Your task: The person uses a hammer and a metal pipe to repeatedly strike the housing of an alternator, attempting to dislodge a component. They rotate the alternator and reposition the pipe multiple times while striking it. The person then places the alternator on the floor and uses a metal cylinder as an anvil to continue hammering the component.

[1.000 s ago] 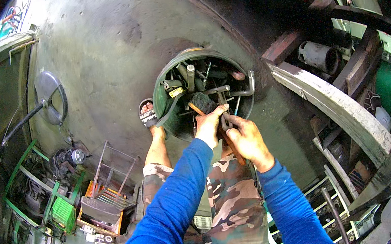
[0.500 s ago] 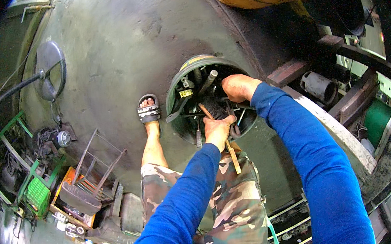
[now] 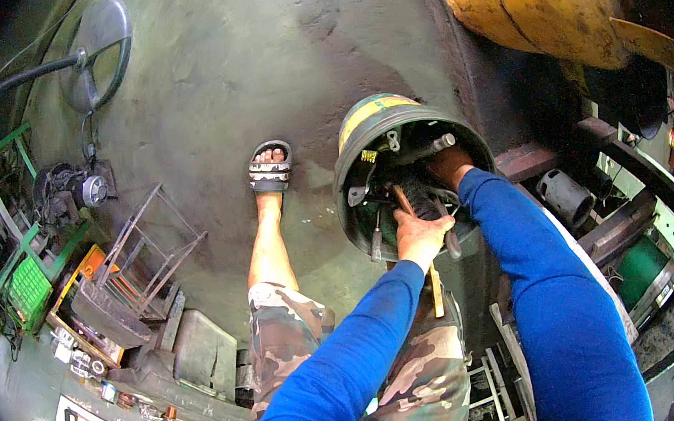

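Note:
A dark green bucket (image 3: 347, 159) with a yellow band leans on the floor, its mouth tipped towards me. Tools crowd inside: a thick metal bar (image 3: 434, 147), a wrench-like head (image 3: 393, 140), a dark bristly mass and a screwdriver-like tool (image 3: 376, 239) by the near rim. My left hand (image 3: 424, 236) is closed around a thin wooden stick (image 3: 437, 291), which slants from the bucket towards my thigh. My right hand (image 3: 447, 165) reaches into the bucket's right side beside the metal bar. Its fingers are hidden in shadow, so whatever it touches does not show.
On the right lie dark beams (image 3: 621, 230), a grey cylinder (image 3: 565, 197) and a green roll (image 3: 642, 272). A large yellow tank (image 3: 530, 1) is at upper right. A metal frame (image 3: 148, 250) and a round-plated stand (image 3: 95, 55) are at left.
The bucket has tipped further towards me, showing more of its outer side. My right hand has gone deeper inside. My left hand keeps its hold on the stick.

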